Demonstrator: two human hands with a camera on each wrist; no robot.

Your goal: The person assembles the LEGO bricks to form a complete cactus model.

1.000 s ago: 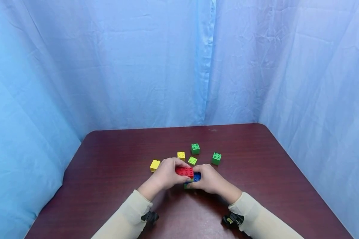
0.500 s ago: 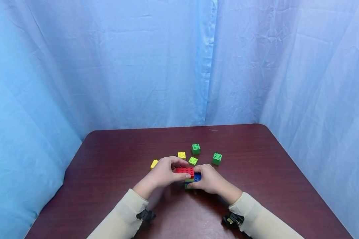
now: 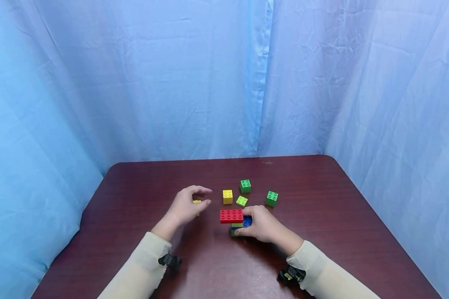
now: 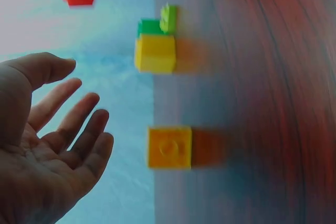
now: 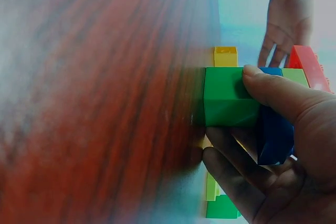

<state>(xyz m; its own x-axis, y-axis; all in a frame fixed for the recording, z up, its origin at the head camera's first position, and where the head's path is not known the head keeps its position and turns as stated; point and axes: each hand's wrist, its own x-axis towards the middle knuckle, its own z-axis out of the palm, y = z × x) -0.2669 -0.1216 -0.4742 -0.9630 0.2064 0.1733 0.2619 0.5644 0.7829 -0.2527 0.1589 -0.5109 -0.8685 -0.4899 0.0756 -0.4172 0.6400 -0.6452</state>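
My right hand [image 3: 262, 224] grips a stack of toy building bricks between thumb and fingers. From the bottom up, the stack has a green brick [image 5: 231, 98], a blue brick [image 3: 247, 221], a thin lime brick [image 3: 237, 225] and a long red brick [image 3: 231, 216] on top. The red brick juts out to the left, while part of the blue one shows on the right. Away from the stack, my left hand [image 3: 183, 205] hovers with spread fingers and holds nothing. Beside it, partly hidden in the head view, a yellow brick [image 4: 169, 148] lies on its side.
Behind the stack stand another yellow brick [image 3: 228, 197], a thin lime brick [image 3: 241, 201] and two green bricks, one farther back [image 3: 245, 186] and one to the right [image 3: 272, 199]. Blue curtains [image 3: 187, 83] surround the dark red table [image 3: 153, 178].
My left hand has let go of the red brick and moved left to the yellow brick on its side. The red brick stays on the stack; my right hand has kept its grip.
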